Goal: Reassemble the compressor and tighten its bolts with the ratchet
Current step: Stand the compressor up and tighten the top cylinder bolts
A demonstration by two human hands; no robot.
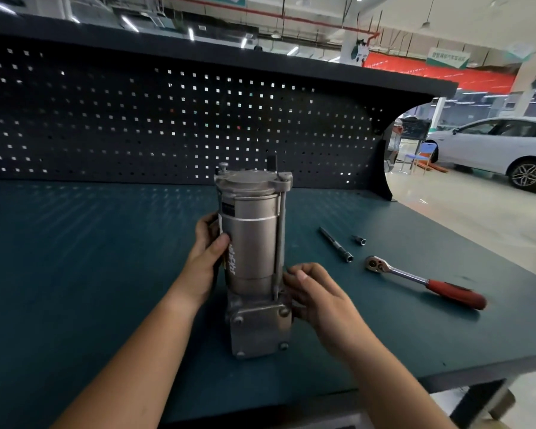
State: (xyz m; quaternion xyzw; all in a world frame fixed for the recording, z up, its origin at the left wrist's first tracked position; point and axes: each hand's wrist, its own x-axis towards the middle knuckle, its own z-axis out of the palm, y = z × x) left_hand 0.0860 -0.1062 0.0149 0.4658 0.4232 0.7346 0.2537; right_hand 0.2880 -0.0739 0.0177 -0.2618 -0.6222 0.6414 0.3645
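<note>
The compressor (252, 243) is standing upright on the dark teal workbench (75, 274), roughly center and a bit toward the near edge — long axis vertical, round flanged cap up top, blocky square housing with corner bolts at the bottom facing the camera. A long through-bolt (279, 239) runs down the right side of the cylinder from the top flange to the base. Left hand (206, 258) is wrapped around the left side of the cylinder body, thumb across the front, gripping it. Right hand (317, 292) is down at the lower right of the unit where the bolt meets the base, fingers curled in toward it — can't tell if it's actually pinching the bolt or just touching the casting. Off to the right on the bench, well apart from the compressor: the ratchet (424, 281) with its red handle pointing right and toward the near edge, head toward the compressor, an extension bar (336, 244) lying diagonally, and a small socket (359, 240) just beside that. Black pegboard (167, 119) behind it all.
</note>
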